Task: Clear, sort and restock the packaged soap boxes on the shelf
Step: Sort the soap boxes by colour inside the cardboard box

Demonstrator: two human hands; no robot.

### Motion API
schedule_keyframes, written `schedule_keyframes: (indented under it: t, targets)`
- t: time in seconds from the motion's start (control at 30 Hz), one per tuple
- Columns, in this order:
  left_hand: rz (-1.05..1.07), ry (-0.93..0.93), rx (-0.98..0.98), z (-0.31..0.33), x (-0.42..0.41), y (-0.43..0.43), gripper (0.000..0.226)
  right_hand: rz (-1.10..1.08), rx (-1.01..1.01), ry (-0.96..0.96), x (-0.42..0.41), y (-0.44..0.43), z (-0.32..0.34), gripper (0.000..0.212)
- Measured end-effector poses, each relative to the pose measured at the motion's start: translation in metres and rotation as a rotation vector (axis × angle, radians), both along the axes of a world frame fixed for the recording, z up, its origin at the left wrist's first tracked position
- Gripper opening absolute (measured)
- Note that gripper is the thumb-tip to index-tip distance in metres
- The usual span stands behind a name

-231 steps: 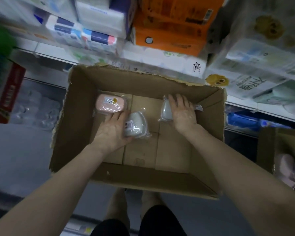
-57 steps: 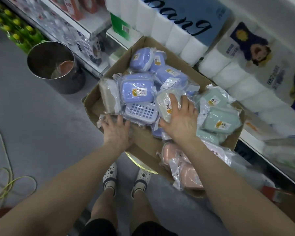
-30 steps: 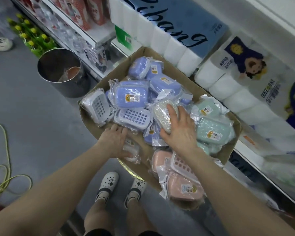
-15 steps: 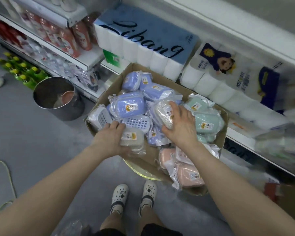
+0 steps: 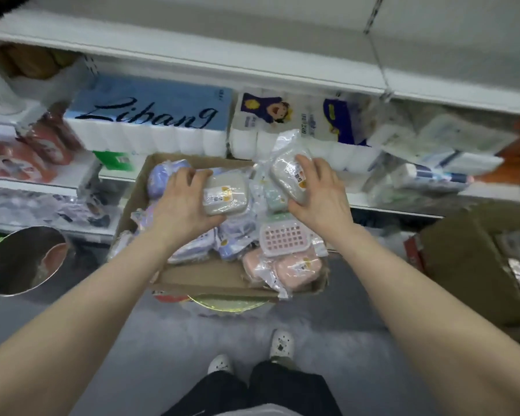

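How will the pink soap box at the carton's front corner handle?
The pink soap box looks rigid plastic, so probably stiff and light. Its loose glossy wrapper may slip. It lies at the rim of the carton, so a nudge might tip it out.

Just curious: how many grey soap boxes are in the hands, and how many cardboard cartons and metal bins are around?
Grey soap boxes, in hand: 2
Cardboard cartons: 2
Metal bins: 1
Total: 5

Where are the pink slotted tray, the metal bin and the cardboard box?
pink slotted tray (image 5: 284,238), head view, grid middle.
metal bin (image 5: 9,265), head view, inner wall.
cardboard box (image 5: 210,277), head view, bare near flap.
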State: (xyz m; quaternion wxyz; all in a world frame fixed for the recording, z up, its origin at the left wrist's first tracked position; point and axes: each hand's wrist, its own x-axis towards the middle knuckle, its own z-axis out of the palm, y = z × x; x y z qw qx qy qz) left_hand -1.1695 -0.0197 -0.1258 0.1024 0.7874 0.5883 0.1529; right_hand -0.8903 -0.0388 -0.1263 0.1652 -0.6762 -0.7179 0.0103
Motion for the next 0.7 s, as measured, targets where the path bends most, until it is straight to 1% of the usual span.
schedule_keyframes:
  t: [0.2, 0.33, 0.7]
  targets:
    - [-0.182, 0.043, 0.045, 0.017, 0.09, 0.01, 0.093, -0.189, 0.059, -0.01, 0.087, -0.048, 0.012, 0.085]
    - [-0.312, 0.027, 0.059, 0.022, 0.168, 0.009, 0.092, -0.314, 0.04, -0.055, 0.157, -0.083, 0.014, 0.086]
    - [-0.559, -0.035, 0.052, 0.021, 0.447, -0.026, 0.092, -0.586, 0.006, -0.073, 0.387, -0.188, 0.019, 0.083]
